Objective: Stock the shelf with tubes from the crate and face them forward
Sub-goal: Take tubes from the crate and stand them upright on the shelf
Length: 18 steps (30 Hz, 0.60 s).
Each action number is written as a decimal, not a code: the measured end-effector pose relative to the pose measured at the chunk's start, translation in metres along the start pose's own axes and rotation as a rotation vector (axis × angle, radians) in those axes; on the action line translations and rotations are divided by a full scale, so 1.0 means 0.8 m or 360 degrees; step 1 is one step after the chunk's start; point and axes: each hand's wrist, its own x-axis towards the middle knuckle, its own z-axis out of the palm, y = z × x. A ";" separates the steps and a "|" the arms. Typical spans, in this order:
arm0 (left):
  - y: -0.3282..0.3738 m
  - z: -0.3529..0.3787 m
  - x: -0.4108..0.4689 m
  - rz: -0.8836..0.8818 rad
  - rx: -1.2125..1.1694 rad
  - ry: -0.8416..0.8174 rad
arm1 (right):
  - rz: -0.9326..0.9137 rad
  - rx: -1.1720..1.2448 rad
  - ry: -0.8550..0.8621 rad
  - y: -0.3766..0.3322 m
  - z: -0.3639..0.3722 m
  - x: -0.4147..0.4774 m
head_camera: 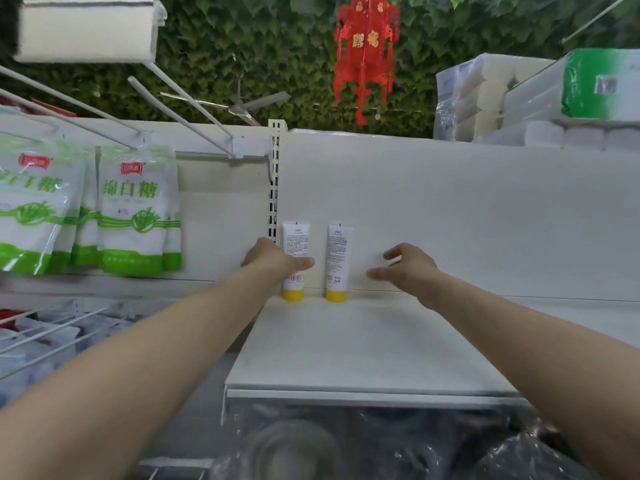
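Observation:
Two white tubes with yellow caps stand cap-down at the back of the white shelf [363, 344], against the back panel. Both show small printed text and a barcode towards me. My left hand [273, 259] grips the left tube [295, 237] around its middle, thumb across the front. The right tube [338, 261] stands free beside it. My right hand [407, 266] hovers just right of that tube with loosely spread fingers, holding nothing and touching nothing. The crate is out of view.
Green-and-white sugar bags [135, 209] hang on pegs to the left. White wire hooks [187, 98] jut out above them. Wrapped paper rolls [502, 95] sit on top at the right. Clear plastic-wrapped goods [346, 445] lie below the shelf's front edge.

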 end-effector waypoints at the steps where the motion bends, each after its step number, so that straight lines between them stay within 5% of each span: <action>1: 0.010 -0.004 -0.011 0.0019 -0.0009 0.0042 | -0.0017 -0.0008 0.0017 -0.001 -0.013 -0.009; 6: 0.084 0.006 -0.102 0.0171 -0.0073 0.0126 | -0.0124 -0.0156 0.0120 0.006 -0.112 -0.073; 13: 0.196 0.122 -0.278 0.0405 -0.0191 -0.0211 | -0.0205 -0.0555 0.0246 0.075 -0.296 -0.189; 18: 0.267 0.225 -0.413 0.0575 -0.0248 -0.0476 | -0.0149 -0.1226 0.0310 0.156 -0.443 -0.287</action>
